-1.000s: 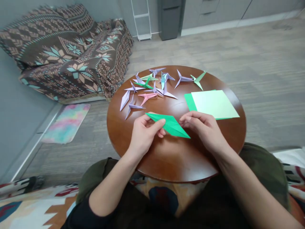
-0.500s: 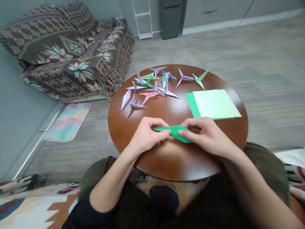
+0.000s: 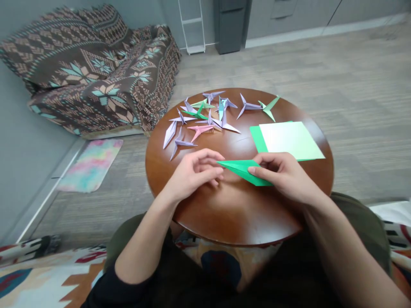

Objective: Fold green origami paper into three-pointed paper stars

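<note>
Several folded paper shapes (image 3: 201,129), mostly pale purple, lie just left of the frame's upper middle; below them I see the left hand (image 3: 202,171), fingers loosely parted, gripping nothing. Just right of centre, bright green paper (image 3: 240,168), creased lengthwise and tapering to a sharp left point, is pinched between the right hand's (image 3: 279,172) thumb and fingers.

Soft indoor light leaves pale glare on the glossy, round brown wooden bench (image 3: 224,216); creases on the pointed, folded bright-green paper (image 3: 239,167) show, while outer edges stretch and blur.
</note>
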Demonstrator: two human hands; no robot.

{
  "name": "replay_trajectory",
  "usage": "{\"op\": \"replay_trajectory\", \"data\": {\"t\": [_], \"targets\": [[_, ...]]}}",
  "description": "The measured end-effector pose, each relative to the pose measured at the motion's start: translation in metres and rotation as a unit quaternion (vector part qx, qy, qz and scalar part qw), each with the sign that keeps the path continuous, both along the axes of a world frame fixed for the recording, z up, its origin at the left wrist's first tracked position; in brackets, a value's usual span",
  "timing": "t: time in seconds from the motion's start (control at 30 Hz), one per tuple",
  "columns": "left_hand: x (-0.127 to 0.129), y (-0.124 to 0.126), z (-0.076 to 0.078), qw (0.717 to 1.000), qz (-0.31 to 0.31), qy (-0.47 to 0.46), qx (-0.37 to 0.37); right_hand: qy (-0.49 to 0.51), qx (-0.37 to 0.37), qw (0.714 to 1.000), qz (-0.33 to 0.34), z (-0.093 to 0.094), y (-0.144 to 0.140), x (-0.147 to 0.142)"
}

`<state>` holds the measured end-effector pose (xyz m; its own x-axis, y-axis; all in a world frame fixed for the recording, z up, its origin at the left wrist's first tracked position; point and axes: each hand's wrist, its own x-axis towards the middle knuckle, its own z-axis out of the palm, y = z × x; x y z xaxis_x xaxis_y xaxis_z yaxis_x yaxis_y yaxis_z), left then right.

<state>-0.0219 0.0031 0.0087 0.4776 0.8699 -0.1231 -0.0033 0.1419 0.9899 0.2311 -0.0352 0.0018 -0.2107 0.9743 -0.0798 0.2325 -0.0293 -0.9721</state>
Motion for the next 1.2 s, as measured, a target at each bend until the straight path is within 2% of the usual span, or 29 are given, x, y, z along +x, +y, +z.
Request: {"op": "replay_trajectory", "data": {"t": [0.17, 0.4, 0.6, 0.97, 1.2], "targets": [[0.018, -0.010, -0.008, 0.999, 0.012, 0.005, -0.032, 0.007, 0.011, 1.000, 0.011, -0.002, -0.002, -0.012], [0.020, -0.011, -0.008, 0.997, 0.054, -0.003, -0.046, -0.031, 0.020, 0.999, 0.024, -0.001, -0.003, -0.016], [0.021, -0.013, -0.007, 0.998, 0.024, -0.016, -0.060, -0.066, 0.048, 0.996, 0.045, -0.005, -0.003, -0.015], [0.015, -0.012, -0.001, 0.995, -0.002, 0.095, 0.033, -0.062, 0.010, 0.993, 0.102, 0.000, -0.006, -0.012], [0.005, -0.006, 0.006, 0.994, 0.001, 0.104, 0.040, -0.070, 0.003, 0.993, 0.096, 0.003, -0.006, -0.007]]}}
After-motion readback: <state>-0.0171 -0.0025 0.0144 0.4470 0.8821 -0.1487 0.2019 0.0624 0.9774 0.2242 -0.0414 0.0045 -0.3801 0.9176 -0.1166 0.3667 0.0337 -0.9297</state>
